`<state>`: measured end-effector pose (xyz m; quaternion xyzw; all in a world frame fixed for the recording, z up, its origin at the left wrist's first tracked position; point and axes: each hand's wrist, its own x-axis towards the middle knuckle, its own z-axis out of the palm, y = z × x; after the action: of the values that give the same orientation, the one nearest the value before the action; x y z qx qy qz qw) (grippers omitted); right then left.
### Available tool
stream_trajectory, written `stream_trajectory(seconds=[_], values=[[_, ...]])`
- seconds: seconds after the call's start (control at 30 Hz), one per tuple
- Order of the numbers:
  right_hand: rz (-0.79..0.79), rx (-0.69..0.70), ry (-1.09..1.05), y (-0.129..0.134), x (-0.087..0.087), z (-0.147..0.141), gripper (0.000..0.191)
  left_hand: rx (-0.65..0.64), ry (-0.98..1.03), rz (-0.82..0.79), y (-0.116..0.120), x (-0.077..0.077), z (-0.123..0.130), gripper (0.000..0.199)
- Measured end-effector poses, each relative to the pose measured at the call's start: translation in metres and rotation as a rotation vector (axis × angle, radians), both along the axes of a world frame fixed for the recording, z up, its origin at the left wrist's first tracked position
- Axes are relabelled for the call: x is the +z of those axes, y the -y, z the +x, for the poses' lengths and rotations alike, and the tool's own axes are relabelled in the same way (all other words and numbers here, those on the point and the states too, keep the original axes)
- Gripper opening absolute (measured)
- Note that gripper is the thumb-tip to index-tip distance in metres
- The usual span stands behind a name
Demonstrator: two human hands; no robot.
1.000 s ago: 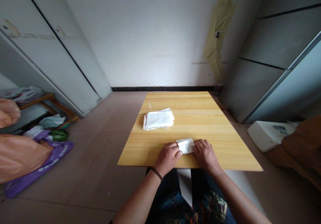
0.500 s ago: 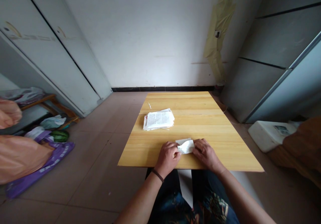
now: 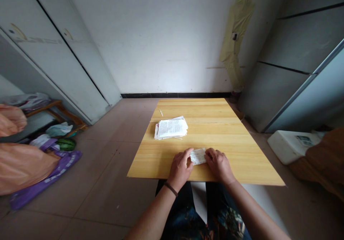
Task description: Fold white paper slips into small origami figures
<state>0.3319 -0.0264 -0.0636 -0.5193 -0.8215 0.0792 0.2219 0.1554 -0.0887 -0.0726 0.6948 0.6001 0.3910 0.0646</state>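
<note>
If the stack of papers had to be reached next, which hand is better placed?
Probably the left hand: the stack of papers lies almost straight ahead of it, while the right hand sits farther off, beyond the small paper.

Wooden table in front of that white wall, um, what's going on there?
A person has both hands at a small piece of printed paper near the close edge of the wooden table. The left hand is at the paper's left edge and the right hand at its right; how firmly they grip it is hard to tell. Farther back, toward the left, lies a loose stack of printed sheets.
</note>
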Motion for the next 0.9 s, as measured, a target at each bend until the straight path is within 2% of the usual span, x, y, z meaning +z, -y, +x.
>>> stream_trajectory(seconds=[0.07,0.13,0.27,0.4,0.6,0.9], values=[[0.015,-0.015,0.013,0.001,-0.001,-0.001,0.011,-0.072,-0.043,-0.002,0.001,0.003,-0.001,0.052],[0.026,-0.028,0.04,0.002,-0.002,-0.002,0.012,-0.099,-0.083,-0.025,0.002,0.007,-0.002,0.047],[0.072,-0.064,0.123,0.004,-0.002,-0.006,0.013,-0.094,-0.158,-0.071,0.006,0.013,0.0,0.036],[0.089,-0.101,0.159,0.005,-0.002,-0.008,0.013,-0.084,-0.208,-0.065,0.011,0.012,0.005,0.038],[0.084,-0.075,0.166,0.004,-0.001,-0.007,0.011,-0.067,-0.232,-0.092,0.015,0.011,0.008,0.033],[0.082,-0.062,0.2,0.001,-0.003,-0.008,0.006,-0.033,-0.259,-0.047,0.021,0.01,0.012,0.029]])
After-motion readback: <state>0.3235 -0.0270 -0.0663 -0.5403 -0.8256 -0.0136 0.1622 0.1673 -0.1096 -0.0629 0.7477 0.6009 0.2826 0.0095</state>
